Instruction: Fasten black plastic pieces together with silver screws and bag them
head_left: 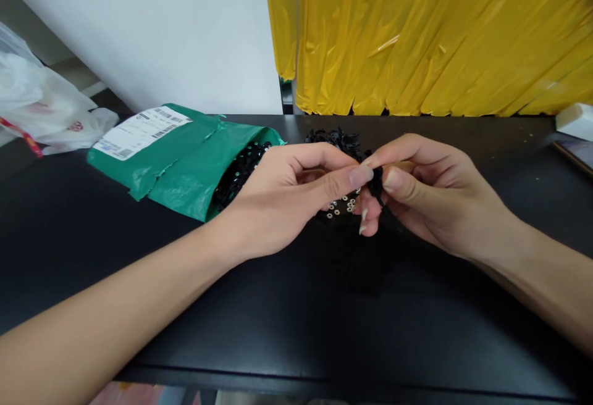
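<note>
Both hands meet over the black table, right of the middle. My left hand [296, 192] pinches a small black piece [376, 181] between thumb and index finger. From the other side my right hand [430, 198] grips the same black piece, and a thin black strand runs down toward its palm. Behind my left hand lies a pile of small black parts [336, 139]. Several small metal rings [337, 211] lie beneath the hands. A green plastic mailer [194, 158] with a white label opens toward my left hand, with black pieces [241, 173] inside its mouth.
At the far left sits a white plastic bag [41, 96]. Yellow wrapped plastic [417, 34] and a white panel [185, 28] stand behind the black table [287, 331]. A white object [576, 121] and a dark flat device [577, 153] lie at the right edge.
</note>
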Demonstrator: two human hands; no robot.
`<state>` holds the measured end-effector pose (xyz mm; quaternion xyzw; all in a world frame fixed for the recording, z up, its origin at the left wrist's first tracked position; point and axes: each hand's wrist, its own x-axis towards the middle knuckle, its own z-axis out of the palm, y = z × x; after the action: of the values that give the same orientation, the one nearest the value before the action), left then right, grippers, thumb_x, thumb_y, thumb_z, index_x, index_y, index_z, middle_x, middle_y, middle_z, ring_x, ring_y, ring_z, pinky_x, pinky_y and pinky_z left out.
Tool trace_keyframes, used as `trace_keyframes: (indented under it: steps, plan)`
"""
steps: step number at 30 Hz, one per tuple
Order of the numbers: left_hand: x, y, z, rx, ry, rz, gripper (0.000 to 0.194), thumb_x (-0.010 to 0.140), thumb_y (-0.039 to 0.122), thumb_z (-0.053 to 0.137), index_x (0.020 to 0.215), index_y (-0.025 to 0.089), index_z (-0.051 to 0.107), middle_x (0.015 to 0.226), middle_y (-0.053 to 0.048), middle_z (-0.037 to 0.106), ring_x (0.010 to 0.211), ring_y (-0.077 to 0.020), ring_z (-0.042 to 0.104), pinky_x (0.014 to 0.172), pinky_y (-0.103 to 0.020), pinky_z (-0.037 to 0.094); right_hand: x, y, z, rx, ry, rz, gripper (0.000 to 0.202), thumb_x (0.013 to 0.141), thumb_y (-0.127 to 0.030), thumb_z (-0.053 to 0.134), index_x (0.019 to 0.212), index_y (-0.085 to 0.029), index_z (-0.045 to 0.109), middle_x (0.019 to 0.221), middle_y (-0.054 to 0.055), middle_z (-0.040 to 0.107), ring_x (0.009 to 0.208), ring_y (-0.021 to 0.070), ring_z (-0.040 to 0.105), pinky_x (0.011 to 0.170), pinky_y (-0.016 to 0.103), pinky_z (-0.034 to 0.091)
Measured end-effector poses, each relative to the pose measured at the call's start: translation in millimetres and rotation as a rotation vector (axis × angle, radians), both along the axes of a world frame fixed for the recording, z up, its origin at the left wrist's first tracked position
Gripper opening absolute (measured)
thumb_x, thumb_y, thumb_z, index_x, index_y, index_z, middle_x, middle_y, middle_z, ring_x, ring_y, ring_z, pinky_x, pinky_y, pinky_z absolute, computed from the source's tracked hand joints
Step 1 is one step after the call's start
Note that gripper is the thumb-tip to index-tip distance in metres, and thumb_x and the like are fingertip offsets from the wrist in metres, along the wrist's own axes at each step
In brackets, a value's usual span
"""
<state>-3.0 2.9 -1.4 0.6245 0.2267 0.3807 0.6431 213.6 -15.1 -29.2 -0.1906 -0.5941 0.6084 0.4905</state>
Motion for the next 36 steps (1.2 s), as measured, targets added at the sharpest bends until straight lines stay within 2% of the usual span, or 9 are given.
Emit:
trace_keyframes:
  steps: [4,9,13,17,22,27,32,36]
  plan:
    - [2,-2,1.3,-0.036,-0.033,-0.015,0.016,0.096,0.013,0.084,0.083,0.019,0.079,0.074,0.003,0.08,0.072,-0.0129,0.079,0.077,-0.024,0.065,3,-1,0.2,-0.012,0.005,0.065,0.017,0.108,-0.022,0.074,0.122,-0.027,0.083,0.089,-0.001,0.086,0.078,0.0133,0.086,0.079,0.025,0.07]
    - [2,-4,0.3,-0.087,-0.011,-0.008,0.016,0.096,0.016,0.086,0.082,0.019,0.077,0.072,0.003,0.08,0.069,-0.0137,0.079,0.074,-0.025,0.066,5,-1,-0.8,-0.05,-0.003,0.1,0.015,0.108,-0.022,0.073,0.12,-0.028,0.079,0.092,-0.001,0.087,0.081,0.0151,0.086,0.078,0.027,0.07]
    - [1,-3,-3.9,-0.13,-0.079,-0.047,0.013,0.092,0.016,0.09,0.089,0.019,0.078,0.074,0.003,0.08,0.069,-0.0142,0.08,0.073,-0.025,0.066,4,-2,0.3,-0.038,0.031,0.143,0.015,0.11,-0.018,0.07,0.121,-0.026,0.076,0.095,0.0,0.086,0.085,0.0151,0.086,0.083,0.03,0.071]
    - [0,-2,-5.7,-0.206,-0.104,-0.079,0.016,0.091,0.013,0.091,0.097,0.02,0.079,0.075,0.004,0.08,0.07,-0.011,0.079,0.062,-0.018,0.058,2,-3,3.0,-0.016,0.063,0.14,0.014,0.109,-0.018,0.071,0.118,-0.026,0.077,0.093,-0.001,0.085,0.086,0.0152,0.086,0.08,0.031,0.072]
    - [-5,-1,-2.7,-0.158,-0.066,-0.116,0.011,0.094,0.014,0.088,0.1,0.019,0.08,0.082,0.001,0.083,0.074,-0.0123,0.081,0.069,-0.021,0.061,5,-2,3.8,-0.027,0.045,0.142,0.017,0.109,-0.016,0.07,0.116,-0.028,0.079,0.094,-0.002,0.086,0.086,0.0146,0.086,0.08,0.03,0.073]
    - [-7,-2,0.2,-0.084,-0.045,-0.086,0.004,0.099,0.022,0.085,0.097,0.021,0.081,0.082,0.001,0.084,0.078,-0.0117,0.08,0.062,-0.02,0.054,7,-2,4.4,-0.03,0.051,0.16,0.021,0.109,-0.013,0.069,0.12,-0.027,0.08,0.096,-0.002,0.086,0.088,0.013,0.086,0.081,0.027,0.072]
    - [-2,-5,-0.5,-0.057,0.008,-0.043,0.017,0.102,0.027,0.081,0.088,0.02,0.076,0.076,0.001,0.082,0.073,-0.0116,0.078,0.063,-0.022,0.053,3,-2,3.6,-0.057,0.086,0.195,0.021,0.108,-0.013,0.069,0.118,-0.027,0.08,0.094,-0.002,0.085,0.089,0.0127,0.084,0.08,0.027,0.073]
    - [-2,-6,-1.4,-0.102,-0.042,-0.072,0.013,0.096,0.022,0.087,0.092,0.019,0.076,0.079,0.001,0.081,0.072,-0.0134,0.08,0.066,-0.023,0.059,3,-2,3.4,-0.079,0.092,0.208,0.019,0.107,-0.012,0.071,0.117,-0.026,0.081,0.095,-0.002,0.085,0.088,0.0124,0.085,0.081,0.026,0.073]
